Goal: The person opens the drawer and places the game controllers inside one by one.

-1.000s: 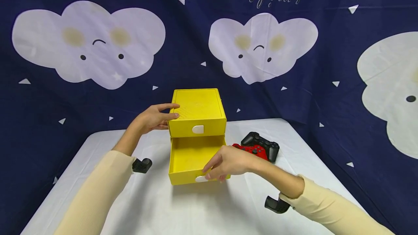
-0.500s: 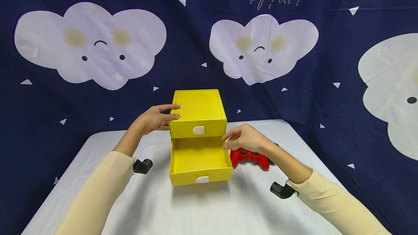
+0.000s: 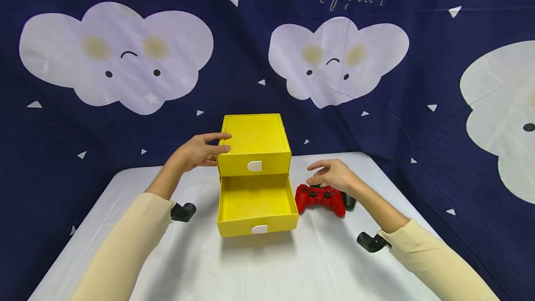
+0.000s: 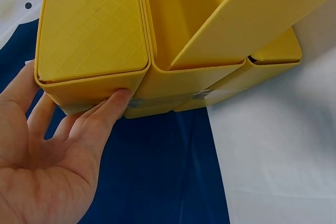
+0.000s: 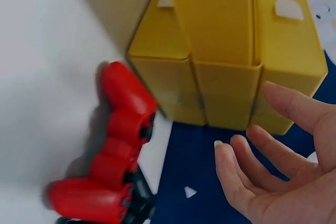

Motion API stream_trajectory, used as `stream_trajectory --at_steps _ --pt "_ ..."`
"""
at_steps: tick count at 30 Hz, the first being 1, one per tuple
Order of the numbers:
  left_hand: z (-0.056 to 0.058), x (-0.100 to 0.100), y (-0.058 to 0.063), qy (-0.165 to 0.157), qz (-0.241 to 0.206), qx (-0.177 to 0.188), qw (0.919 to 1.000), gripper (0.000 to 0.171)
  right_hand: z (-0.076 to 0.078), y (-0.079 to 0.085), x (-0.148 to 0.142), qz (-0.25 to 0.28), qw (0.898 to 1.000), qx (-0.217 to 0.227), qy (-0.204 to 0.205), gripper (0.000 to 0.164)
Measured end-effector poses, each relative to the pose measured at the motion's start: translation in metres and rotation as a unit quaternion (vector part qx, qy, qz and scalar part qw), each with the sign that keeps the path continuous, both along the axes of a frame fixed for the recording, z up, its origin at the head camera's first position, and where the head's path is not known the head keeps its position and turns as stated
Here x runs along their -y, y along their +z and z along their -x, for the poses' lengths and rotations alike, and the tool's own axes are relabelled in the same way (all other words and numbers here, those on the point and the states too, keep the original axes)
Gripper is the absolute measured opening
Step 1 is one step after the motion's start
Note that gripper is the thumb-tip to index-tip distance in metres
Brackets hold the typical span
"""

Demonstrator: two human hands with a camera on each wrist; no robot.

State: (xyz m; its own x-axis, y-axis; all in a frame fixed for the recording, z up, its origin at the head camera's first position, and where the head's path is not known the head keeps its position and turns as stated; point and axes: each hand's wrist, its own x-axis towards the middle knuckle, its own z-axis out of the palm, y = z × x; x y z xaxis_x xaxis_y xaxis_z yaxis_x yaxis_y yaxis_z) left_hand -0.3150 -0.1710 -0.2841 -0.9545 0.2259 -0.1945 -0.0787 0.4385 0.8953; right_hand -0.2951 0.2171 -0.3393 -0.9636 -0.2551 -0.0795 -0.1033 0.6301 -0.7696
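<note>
A yellow drawer unit (image 3: pixel 257 134) stands upright on the table with its middle drawer (image 3: pixel 236 227) pulled out and bare inside. Its top drawer (image 3: pixel 234 166) and bottom drawer (image 5: pixel 157 38) are closed. My left hand (image 3: pixel 196 153) rests on the unit's upper left side, fingertips over the top edge. To the right of the unit, my right hand (image 3: pixel 336 174) hovers by a red game controller (image 3: pixel 321 199), its fingers loosely bent around nothing. Behind the red one lies a black game controller (image 3: pixel 349 201), mostly hidden by the hand and the red controller.
A white cloth (image 3: pixel 267 273) covers the table. Behind it hangs a dark blue curtain (image 3: pixel 234 59) with printed clouds. Black wrist cameras (image 3: pixel 182 212) are worn on both forearms.
My right hand has left the middle drawer's front and moved back and right, over the controllers. The left hand stays on the unit. The drawer remains pulled out.
</note>
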Motion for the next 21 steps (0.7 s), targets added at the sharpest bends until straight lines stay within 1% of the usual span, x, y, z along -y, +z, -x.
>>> stream_trajectory --at_steps 4,9,12,17,21 --pt "0.000 0.001 0.000 0.003 -0.001 0.002 1.0000 0.063 0.003 -0.013 -0.011 -0.001 1.000 -0.004 -0.024 0.056" --pt "0.000 0.002 0.000 0.006 -0.001 0.003 1.0000 0.062 0.006 -0.030 -0.024 -0.052 0.997 -0.037 -0.052 0.060" --pt "0.001 0.002 -0.001 0.008 -0.002 0.004 1.0000 0.061 0.006 -0.039 -0.031 -0.071 0.995 -0.042 -0.062 0.064" --pt "0.001 0.001 -0.001 0.008 -0.005 0.006 0.9999 0.061 0.003 -0.053 -0.040 -0.080 0.993 -0.035 -0.077 0.067" --pt "0.000 0.001 0.000 0.011 -0.006 0.007 0.9999 0.061 0.002 -0.064 -0.045 -0.095 0.991 -0.045 -0.079 0.068"
